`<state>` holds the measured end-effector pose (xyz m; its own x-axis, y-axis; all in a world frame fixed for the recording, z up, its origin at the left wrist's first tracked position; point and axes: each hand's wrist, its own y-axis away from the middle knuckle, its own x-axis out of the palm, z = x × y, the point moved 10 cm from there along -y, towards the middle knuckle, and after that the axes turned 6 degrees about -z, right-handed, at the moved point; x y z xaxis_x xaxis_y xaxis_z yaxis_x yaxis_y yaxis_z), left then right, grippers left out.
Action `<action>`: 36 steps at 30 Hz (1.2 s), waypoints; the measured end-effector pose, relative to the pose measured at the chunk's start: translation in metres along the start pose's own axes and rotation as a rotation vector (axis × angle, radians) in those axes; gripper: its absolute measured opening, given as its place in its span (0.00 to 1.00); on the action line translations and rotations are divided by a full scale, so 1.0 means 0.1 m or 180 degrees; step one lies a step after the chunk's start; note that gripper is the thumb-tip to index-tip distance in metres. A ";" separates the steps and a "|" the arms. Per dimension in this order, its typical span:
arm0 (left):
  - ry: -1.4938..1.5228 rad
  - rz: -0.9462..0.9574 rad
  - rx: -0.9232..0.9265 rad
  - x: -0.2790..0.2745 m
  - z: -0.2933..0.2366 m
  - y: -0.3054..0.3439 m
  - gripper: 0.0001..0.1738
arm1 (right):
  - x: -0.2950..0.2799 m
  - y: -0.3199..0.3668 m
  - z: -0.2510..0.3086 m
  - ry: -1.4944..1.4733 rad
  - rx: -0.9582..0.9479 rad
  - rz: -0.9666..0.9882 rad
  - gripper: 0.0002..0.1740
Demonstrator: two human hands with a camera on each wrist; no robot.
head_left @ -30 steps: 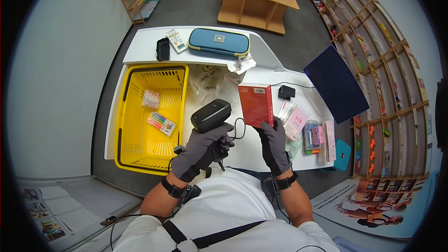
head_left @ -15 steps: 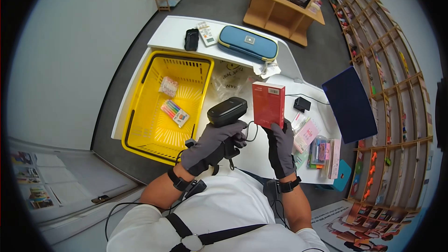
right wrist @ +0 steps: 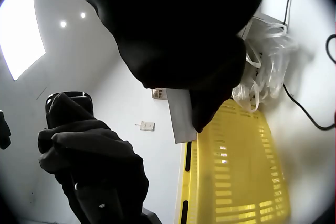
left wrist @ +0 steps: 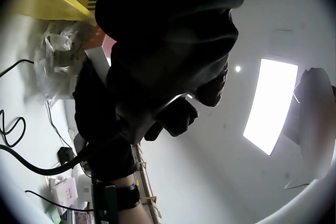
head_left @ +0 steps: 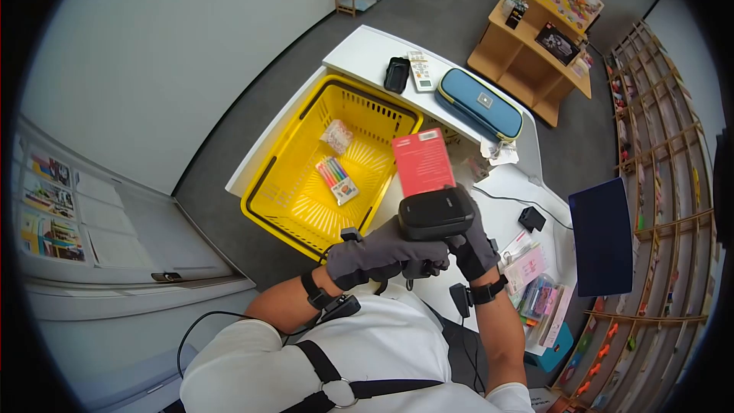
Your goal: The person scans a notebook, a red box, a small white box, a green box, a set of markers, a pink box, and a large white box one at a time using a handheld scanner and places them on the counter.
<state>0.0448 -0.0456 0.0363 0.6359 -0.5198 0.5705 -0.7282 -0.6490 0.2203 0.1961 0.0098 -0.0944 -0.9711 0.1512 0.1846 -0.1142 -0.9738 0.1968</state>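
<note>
My gloved left hand (head_left: 375, 254) grips the handle of a black barcode scanner (head_left: 437, 214), its head pointing forward. My gloved right hand (head_left: 480, 235) holds a red book (head_left: 424, 162) upright by its lower edge, fingers partly hidden behind the scanner. A barcode label (head_left: 430, 135) shows at the book's top. In the head view the scanner overlaps the lower part of the cover. The right wrist view shows the book's pale edge (right wrist: 180, 116) below the dark glove, with the scanner (right wrist: 68, 98) held up to the left.
A yellow basket (head_left: 260, 206) on the left contains a marker pack (head_left: 336, 180) and a pink-white packet (head_left: 336, 137). Behind lie a blue pencil case (head_left: 480, 103), remote control (head_left: 420, 71) and plastic bag (left wrist: 60, 58). Stationery packs (head_left: 539, 298) and a dark monitor (head_left: 602, 237) stand right.
The scanner has moved right and now overlaps the book from my viewpoint. The book has tilted back to the left. My head view has turned, shifting the counter and basket rightward.
</note>
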 end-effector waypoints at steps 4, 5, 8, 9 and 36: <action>0.0011 0.0045 -0.0168 -0.12 0.09 0.03 0.24 | 0.47 -0.12 -0.34 -0.1102 0.1145 0.0561 0.16; 0.0057 0.0079 -0.0291 -0.13 0.15 0.02 0.23 | 0.66 -0.02 -0.33 -0.1863 0.1610 0.0599 0.16; 0.0074 -0.0562 -0.0247 -0.12 0.07 0.03 0.18 | 0.83 0.23 0.61 0.0959 -0.1258 0.1232 0.16; -0.0024 -0.0698 -0.0277 -0.17 0.11 0.02 0.16 | 0.85 0.32 0.83 0.1089 -0.1543 0.1082 0.16; -0.0010 -0.0639 -0.0404 -0.13 0.46 -0.34 0.21 | -3.33 2.40 -1.11 0.2160 0.0463 -0.4479 0.32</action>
<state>0.0731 -0.0419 -0.0148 0.7717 -0.3892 0.5029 -0.6133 -0.6645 0.4269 0.4691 -0.2936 -0.2158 -0.0201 0.7482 -0.6631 -0.9930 -0.0919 -0.0736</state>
